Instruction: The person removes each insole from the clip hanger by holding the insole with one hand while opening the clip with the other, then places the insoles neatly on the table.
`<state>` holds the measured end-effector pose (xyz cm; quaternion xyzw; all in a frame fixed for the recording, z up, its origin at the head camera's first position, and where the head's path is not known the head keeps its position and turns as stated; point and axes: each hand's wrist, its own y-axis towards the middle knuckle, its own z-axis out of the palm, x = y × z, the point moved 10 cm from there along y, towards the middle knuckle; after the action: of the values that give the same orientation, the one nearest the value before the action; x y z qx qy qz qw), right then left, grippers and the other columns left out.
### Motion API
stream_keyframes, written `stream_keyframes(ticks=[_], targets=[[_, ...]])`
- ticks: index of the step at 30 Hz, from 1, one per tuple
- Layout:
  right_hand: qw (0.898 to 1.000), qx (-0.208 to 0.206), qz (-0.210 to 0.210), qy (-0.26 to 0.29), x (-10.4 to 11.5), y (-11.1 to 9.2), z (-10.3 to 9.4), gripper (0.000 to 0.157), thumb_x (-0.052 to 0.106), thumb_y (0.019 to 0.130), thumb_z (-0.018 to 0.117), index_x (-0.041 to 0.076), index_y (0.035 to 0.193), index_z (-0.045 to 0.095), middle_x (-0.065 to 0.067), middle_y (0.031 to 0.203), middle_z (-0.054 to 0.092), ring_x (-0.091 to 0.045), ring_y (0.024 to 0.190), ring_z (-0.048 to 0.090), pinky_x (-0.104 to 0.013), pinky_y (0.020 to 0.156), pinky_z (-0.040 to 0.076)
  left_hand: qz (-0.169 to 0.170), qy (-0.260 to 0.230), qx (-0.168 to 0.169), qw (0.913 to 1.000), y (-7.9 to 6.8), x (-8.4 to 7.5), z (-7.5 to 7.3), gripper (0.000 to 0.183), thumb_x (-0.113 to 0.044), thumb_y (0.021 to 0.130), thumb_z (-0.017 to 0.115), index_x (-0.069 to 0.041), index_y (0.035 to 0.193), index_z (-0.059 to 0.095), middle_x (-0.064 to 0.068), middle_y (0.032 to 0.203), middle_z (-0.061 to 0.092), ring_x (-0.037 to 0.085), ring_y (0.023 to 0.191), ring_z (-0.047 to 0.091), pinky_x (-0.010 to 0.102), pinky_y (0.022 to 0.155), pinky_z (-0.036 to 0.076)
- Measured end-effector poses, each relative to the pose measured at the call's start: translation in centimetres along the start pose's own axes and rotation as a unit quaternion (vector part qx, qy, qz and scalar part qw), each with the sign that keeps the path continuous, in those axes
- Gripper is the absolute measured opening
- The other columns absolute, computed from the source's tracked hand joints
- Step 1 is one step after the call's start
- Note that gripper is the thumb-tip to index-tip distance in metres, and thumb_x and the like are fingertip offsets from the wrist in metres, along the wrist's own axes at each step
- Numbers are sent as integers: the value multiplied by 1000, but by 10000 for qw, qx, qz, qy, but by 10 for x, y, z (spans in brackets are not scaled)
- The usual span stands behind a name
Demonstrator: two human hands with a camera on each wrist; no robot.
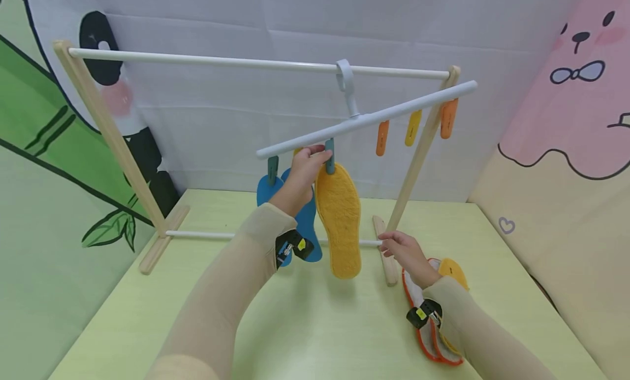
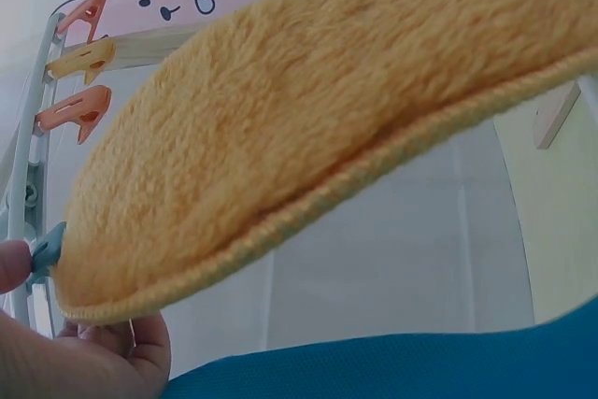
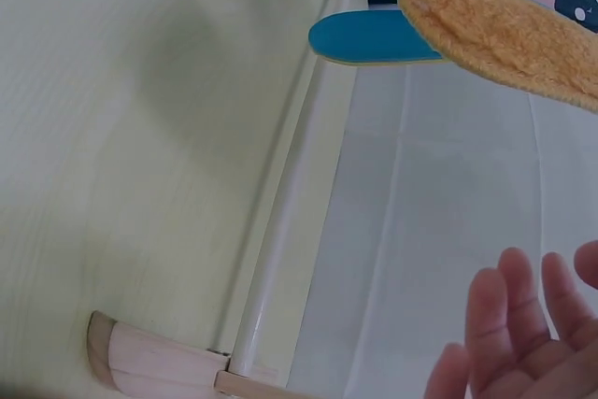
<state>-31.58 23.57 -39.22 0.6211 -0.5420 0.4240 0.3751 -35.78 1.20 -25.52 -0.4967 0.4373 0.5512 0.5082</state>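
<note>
My left hand pinches a teal clothespin under the low left half of a tilted white hanger. A fuzzy yellow insole hangs from this clothespin; in the left wrist view my thumb is at the clothespin and my other fingers are by the insole's edge. Blue insoles hang to the left, partly hidden by my hand, one below another teal clothespin. My right hand holds nothing, its fingers loosely extended near the rack's right foot.
The hanger's hook sits over the top rail of a wooden rack. Orange and yellow clothespins hang on the hanger's right half. Red-edged insoles and a yellow insole lie on the table beneath my right wrist.
</note>
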Motion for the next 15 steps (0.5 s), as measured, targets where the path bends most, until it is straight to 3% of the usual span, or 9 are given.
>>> stream_keyframes(ticks=[7,15], targets=[[9998,111,-31,-158,7,3,4,30,10,96,46,-7,117,58,-8,91,65,-26,87,61,-33,80,43,-138,-60,11,9999,-3,4,1,36,-18,98,56,-5,132,51,8,138,46,24,129,38,37,106,32],[9989,317,-344,-8,23,9,13,29,11,96,44,-6,116,57,-7,91,64,-17,83,58,-39,86,44,-147,-29,85,9999,-4,6,4,36,-15,99,55,-6,133,50,8,142,42,25,134,33,40,109,28]])
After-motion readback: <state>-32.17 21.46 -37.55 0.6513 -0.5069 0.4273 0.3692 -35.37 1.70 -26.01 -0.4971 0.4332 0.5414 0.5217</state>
